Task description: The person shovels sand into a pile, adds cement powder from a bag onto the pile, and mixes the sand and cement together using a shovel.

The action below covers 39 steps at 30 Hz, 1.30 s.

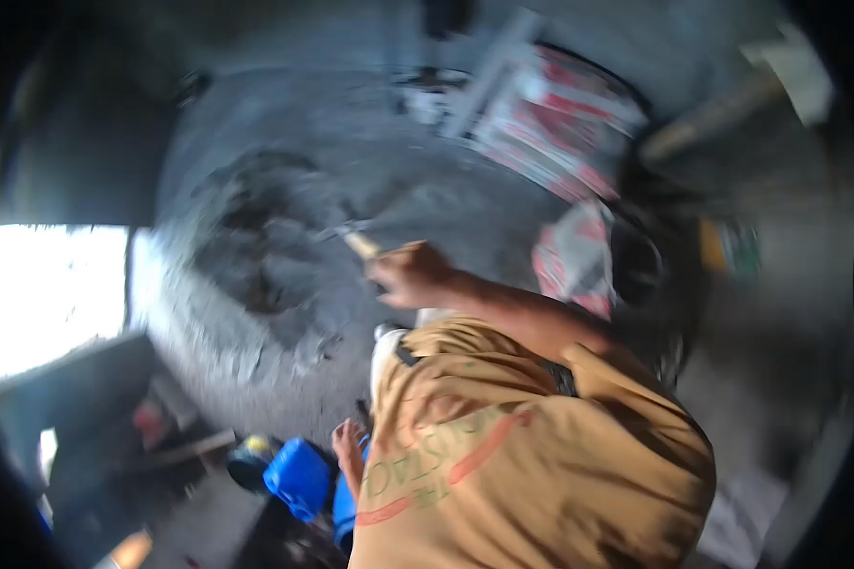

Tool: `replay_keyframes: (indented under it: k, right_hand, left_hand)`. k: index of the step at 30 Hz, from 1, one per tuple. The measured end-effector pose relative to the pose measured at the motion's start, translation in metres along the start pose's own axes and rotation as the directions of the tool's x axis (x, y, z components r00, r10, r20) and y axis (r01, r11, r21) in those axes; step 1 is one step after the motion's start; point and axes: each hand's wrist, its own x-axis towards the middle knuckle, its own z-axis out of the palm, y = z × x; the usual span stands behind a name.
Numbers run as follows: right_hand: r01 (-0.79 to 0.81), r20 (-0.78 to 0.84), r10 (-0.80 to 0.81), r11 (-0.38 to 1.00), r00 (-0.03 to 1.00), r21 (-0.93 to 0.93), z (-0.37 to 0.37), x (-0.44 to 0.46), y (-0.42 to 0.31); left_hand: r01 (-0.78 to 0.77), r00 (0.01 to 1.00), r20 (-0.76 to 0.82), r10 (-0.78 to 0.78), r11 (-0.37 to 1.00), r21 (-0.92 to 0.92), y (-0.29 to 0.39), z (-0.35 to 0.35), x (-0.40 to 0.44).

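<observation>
My right hand (413, 275) is closed around the light wooden handle (362, 245) of a tool. The tool's grey end (340, 228) is blurred over a wide patch of wet grey mortar (256, 237), which has a darker hollow in its middle. Lower down, beside the tan shirt (531, 455), my left hand (348, 438) hangs near a blue container. Its fingers look loosely apart, with nothing visible in them, though they are small and blurred.
Red-and-white sacks (560, 119) lie at the upper right, with another crumpled sack (579, 256) below them. A blue jerrycan (299, 477) stands at the lower left beside a dark round container (249, 465). A bright opening (52, 294) is at the far left.
</observation>
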Motion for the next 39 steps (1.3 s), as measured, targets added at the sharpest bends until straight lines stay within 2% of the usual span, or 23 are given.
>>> replay_keyframes:
  k: [1, 3, 4, 6, 9, 10, 11, 13, 17, 19, 20, 21, 22, 23, 24, 25, 27, 31, 34, 37, 39]
  right_hand:
    - [0.023, 0.046, -0.02, 0.998, 0.999, -0.053, 0.001, -0.002, 0.002]
    - [0.068, -0.016, -0.068, 0.997, 0.998, -0.025, 0.003, -0.001, -0.002]
    - [0.022, 0.106, -0.011, 0.994, 0.994, -0.103, 0.005, 0.003, -0.005]
    - [0.097, 0.046, -0.091, 0.984, 0.995, -0.148, 0.004, 0.006, -0.016]
    - [0.072, -0.019, -0.076, 0.983, 0.997, -0.168, 0.017, 0.012, -0.02]
    - [0.054, 0.049, -0.045, 0.976, 0.998, -0.212, 0.02, 0.016, -0.031]
    - [0.041, 0.036, -0.034, 0.976, 0.999, -0.215, 0.023, 0.017, -0.034]
    - [0.034, 0.024, -0.029, 0.975, 0.999, -0.221, 0.03, 0.025, -0.041]
    - [0.04, 0.003, -0.041, 0.965, 0.999, -0.259, 0.044, 0.037, -0.053]
    - [-0.007, -0.007, 0.006, 0.982, 1.0, -0.187, 0.05, 0.043, -0.06]
    - [0.011, -0.057, -0.02, 0.988, 0.998, -0.155, 0.052, 0.042, -0.064]
    - [0.057, -0.107, -0.068, 0.993, 0.992, -0.101, 0.058, 0.041, -0.068]
    - [0.073, -0.135, -0.081, 0.996, 0.988, -0.059, 0.063, 0.045, -0.073]
    - [0.021, -0.061, -0.027, 0.995, 0.998, -0.093, 0.067, 0.045, -0.078]
    - [0.046, -0.111, -0.058, 0.992, 0.992, -0.116, 0.071, 0.047, -0.077]
    - [0.049, -0.151, -0.064, 0.994, 0.986, -0.102, 0.066, 0.051, -0.087]
    - [-0.046, -0.012, 0.044, 0.966, 0.999, -0.253, 0.064, 0.055, -0.094]
    - [0.006, 0.065, 0.012, 0.962, 0.998, -0.272, 0.071, 0.054, -0.112]
    - [0.018, 0.043, -0.006, 0.959, 0.999, -0.284, 0.078, 0.057, -0.124]
    - [-0.019, 0.096, 0.049, 0.957, 0.994, -0.29, 0.086, 0.063, -0.132]
    - [0.001, 0.086, 0.024, 0.959, 0.996, -0.283, 0.092, 0.067, -0.137]
  left_hand:
    - [-0.082, 0.995, 0.064, 0.077, 0.993, 0.08, 0.0, -0.013, 0.015]
    - [-0.172, 0.982, 0.11, 0.156, 0.972, 0.16, -0.003, -0.034, 0.056]
    - [-0.182, 0.976, 0.159, 0.149, 0.96, 0.212, 0.012, -0.031, 0.061]
    - [-0.157, 0.982, 0.15, 0.117, 0.944, 0.29, 0.051, -0.028, 0.06]
    - [-0.098, 0.995, 0.064, 0.08, 0.926, 0.366, 0.114, -0.02, 0.03]
    - [-0.107, 0.993, 0.086, 0.083, 0.934, 0.34, 0.132, -0.023, 0.024]
    - [-0.302, 0.95, 0.205, 0.235, 0.858, 0.416, 0.125, -0.043, 0.045]
    - [-0.194, 0.979, 0.126, 0.16, 0.919, 0.343, 0.162, -0.022, 0.026]
    - [-0.219, 0.972, 0.156, 0.177, 0.923, 0.317, 0.17, -0.027, 0.033]
    - [-0.281, 0.956, 0.184, 0.23, 0.9, 0.332, 0.158, -0.036, 0.037]
    - [-0.564, 0.816, 0.409, 0.408, 0.719, 0.407, 0.104, -0.085, 0.108]
    - [-0.608, 0.781, 0.458, 0.424, 0.681, 0.407, 0.106, -0.087, 0.089]
    - [-0.56, 0.813, 0.41, 0.414, 0.751, 0.351, 0.089, -0.094, 0.098]
    - [-0.413, 0.899, 0.301, 0.317, 0.842, 0.346, 0.07, -0.107, 0.102]
    - [-0.058, 0.989, 0.145, 0.026, 0.973, 0.222, 0.068, -0.103, 0.098]
    - [0.002, 0.998, 0.066, -0.019, 0.97, 0.243, 0.066, -0.105, 0.091]
    - [0.116, 0.993, -0.023, -0.114, 0.977, 0.178, 0.049, -0.113, 0.091]
    - [0.184, 0.981, -0.064, -0.182, 0.982, 0.032, 0.005, -0.136, 0.091]
    - [0.211, 0.976, -0.038, -0.216, 0.971, -0.112, -0.028, -0.14, 0.093]
    - [0.213, 0.977, -0.001, -0.214, 0.97, -0.114, -0.051, -0.135, 0.093]
    - [0.217, 0.976, 0.018, -0.216, 0.971, -0.102, -0.06, -0.131, 0.09]
